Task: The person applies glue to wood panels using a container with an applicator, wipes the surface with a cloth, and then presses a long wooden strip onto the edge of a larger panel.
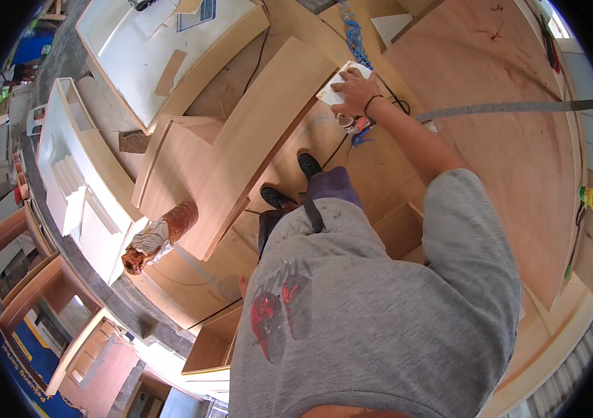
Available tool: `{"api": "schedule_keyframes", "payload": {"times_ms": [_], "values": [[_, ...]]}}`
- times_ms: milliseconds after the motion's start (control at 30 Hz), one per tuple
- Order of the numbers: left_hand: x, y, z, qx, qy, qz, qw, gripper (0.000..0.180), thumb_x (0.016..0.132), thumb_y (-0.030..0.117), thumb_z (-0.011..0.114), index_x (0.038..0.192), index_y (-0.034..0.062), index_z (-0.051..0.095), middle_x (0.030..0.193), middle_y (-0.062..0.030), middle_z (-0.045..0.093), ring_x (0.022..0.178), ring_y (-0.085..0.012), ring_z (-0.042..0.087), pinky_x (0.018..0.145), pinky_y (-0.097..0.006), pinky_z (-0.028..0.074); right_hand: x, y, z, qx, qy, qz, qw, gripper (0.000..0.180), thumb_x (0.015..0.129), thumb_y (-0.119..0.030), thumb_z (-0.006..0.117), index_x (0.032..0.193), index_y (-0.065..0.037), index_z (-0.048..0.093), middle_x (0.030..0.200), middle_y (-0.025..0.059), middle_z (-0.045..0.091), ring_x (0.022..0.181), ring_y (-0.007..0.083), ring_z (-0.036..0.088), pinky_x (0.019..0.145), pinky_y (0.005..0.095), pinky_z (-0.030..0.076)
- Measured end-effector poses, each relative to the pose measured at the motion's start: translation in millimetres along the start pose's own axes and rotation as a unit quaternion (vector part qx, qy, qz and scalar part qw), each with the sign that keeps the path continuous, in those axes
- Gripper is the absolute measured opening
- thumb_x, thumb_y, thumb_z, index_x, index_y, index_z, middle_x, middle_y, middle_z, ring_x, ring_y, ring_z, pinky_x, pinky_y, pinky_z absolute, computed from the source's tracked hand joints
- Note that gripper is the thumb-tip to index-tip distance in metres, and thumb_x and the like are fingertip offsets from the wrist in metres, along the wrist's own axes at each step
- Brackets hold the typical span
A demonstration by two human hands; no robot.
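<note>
Right hand [354, 90] is pressing flat, fingers spread, on a thin white sheet [332, 88]: judged light, flexible, best pinched at its edge. Left hand's grip: out of view.

Right arm extended forward and fully straightened from its grey sleeve, bare forearm leading to the right hand [357, 92], its grip flattened palm-down with fingers spread and a dark band just behind at the wrist.

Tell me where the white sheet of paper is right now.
In the head view, the white sheet lies upper centre, under the right hand, at the edge of the long wooden board, just above a small tool.
</note>
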State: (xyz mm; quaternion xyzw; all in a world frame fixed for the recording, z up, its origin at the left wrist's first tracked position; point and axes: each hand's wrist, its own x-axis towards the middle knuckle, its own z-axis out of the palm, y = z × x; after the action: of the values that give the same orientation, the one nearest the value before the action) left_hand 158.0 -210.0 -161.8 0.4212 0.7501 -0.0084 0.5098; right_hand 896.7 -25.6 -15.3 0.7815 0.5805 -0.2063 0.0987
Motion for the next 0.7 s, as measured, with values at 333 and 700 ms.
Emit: {"api": "schedule_keyframes", "payload": {"times_ms": [333, 700], "values": [[-6, -15, 10, -0.004, -0.004, 0.001, 1.000, 0.077, 0.075, 0.040, 0.072, 0.120, -0.0096, 0.035, 0.072, -0.0049, 0.051, 0.063, -0.0111, 0.048, 0.062, -0.025, 0.044, -5, 1, 0, -0.038, -0.075, 0.009, 0.996, 0.063, 0.066, -0.060, 0.059, 0.119, -0.026, 0.058, 0.134, 0.0067, 0.043, 0.129, 0.0265, 0.032, 0.093, 0.0737, 0.018], [11, -43, 41, -0.081, -0.025, -0.011, 0.996, 0.075, 0.076, 0.043, 0.071, 0.117, -0.0108, 0.039, 0.071, -0.0049, 0.051, 0.061, -0.0110, 0.047, 0.061, -0.025, 0.043, -59, -136, 98, 0.127, 0.162, -0.117, 0.971, 0.059, 0.062, -0.056, 0.065, 0.112, -0.026, 0.061, 0.132, 0.0088, 0.044, 0.126, 0.0291, 0.033, 0.089, 0.0717, 0.021]]}}
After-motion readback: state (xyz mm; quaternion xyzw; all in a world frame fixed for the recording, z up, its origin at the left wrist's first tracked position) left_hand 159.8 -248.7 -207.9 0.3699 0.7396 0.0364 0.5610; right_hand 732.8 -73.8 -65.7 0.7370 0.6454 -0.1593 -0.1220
